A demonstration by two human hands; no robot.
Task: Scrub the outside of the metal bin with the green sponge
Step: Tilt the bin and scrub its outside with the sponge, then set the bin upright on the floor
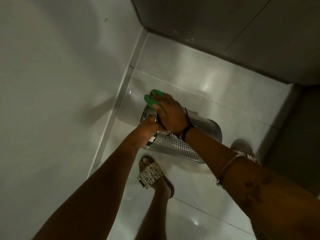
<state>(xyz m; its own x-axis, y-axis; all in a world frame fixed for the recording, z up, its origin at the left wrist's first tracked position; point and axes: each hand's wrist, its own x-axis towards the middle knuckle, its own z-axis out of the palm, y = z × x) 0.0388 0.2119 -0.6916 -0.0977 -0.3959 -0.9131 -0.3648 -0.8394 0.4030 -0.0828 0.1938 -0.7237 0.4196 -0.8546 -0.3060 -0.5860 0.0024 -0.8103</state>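
Sideways, metal bin (180, 146), mouth leftward; left hand (149, 130) clutching rim; right hand (170, 115) pinching green sponge (152, 100).

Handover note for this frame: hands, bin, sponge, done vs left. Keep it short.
Left hand: gripping the rim of the metal bin, steadying it.
Right hand: shut on the green sponge, held at the bin's rim end.
Bin: perforated, tilted on its side above the tiled floor, in front of the person's sandals.
Done: cannot tell how much is scrubbed.
Left: work the sponge over the perforated outer wall, turning the bin.
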